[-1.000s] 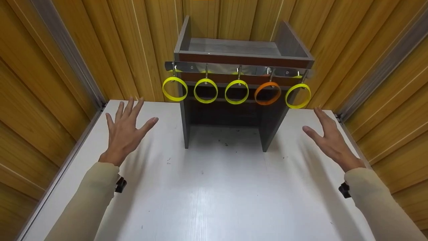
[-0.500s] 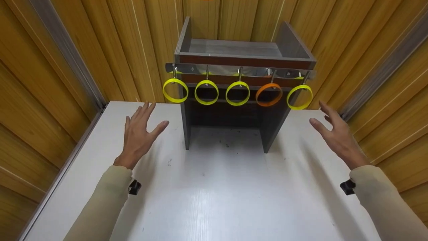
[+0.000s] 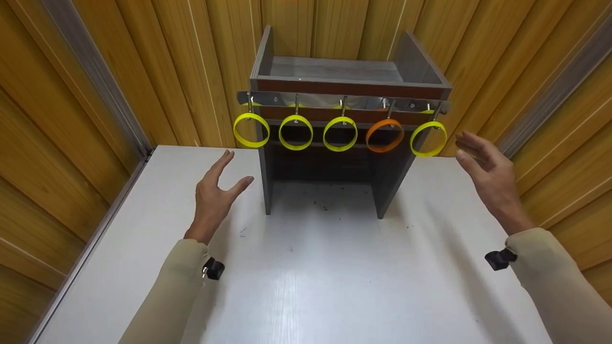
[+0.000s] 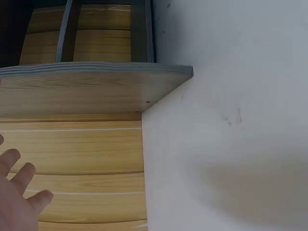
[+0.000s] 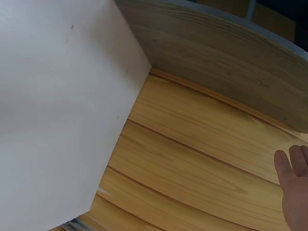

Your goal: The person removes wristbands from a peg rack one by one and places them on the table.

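Observation:
Several rings hang in a row from hooks on a metal strip point(image 3: 325, 101) across the front of a grey wooden rack point(image 3: 406, 157). Most are yellow, such as the leftmost ring point(image 3: 235, 131) and the rightmost ring point(image 3: 412, 143); one is an orange ring point(image 3: 368, 138). My left hand point(image 3: 213, 198) hovers left of the rack, thumb and fingers spread apart, holding nothing. On the other side, my right hand point(image 3: 492, 177) is raised just right of the rightmost ring, apart from it, its fingers slightly bent and holding nothing. Both wrist views show only some fingers.
The rack stands at the back of a white table point(image 3: 306, 286). Wood-grain panels point(image 3: 191, 71) enclose it behind and on both sides. A black wrist camera point(image 3: 213, 268) sits on the left sleeve, another black wrist camera point(image 3: 498, 259) on the right.
My left hand has moved right, toward the rack, its fingers drawing closer together. My right hand has shifted up and slightly right. The rings hang as before.

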A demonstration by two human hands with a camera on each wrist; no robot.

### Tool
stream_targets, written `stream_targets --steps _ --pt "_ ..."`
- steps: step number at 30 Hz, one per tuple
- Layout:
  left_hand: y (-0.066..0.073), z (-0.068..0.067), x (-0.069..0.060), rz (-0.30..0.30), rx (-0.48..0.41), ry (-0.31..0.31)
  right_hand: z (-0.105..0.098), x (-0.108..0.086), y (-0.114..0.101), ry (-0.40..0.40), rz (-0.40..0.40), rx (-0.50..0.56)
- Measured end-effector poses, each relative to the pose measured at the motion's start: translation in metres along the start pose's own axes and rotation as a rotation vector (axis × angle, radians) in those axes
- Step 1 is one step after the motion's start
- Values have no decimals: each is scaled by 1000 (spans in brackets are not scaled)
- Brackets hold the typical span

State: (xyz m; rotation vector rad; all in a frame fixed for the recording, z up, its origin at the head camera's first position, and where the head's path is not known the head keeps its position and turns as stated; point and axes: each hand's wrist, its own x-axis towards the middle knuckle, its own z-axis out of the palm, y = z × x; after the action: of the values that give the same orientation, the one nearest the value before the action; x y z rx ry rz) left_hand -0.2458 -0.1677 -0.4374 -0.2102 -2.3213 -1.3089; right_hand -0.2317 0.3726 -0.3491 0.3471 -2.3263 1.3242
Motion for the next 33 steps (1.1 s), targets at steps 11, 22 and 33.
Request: stream_targets --steps 11,22,33 --pt "-3 24 -2 -57 -204 63 -3 16 -13 -5 -3 178" --pt "-3 41 4 -116 -304 78 -3 23 -19 -51 35 214" --pt "-5 51 7 -186 -362 70 -3 22 -19 -83 75 166"
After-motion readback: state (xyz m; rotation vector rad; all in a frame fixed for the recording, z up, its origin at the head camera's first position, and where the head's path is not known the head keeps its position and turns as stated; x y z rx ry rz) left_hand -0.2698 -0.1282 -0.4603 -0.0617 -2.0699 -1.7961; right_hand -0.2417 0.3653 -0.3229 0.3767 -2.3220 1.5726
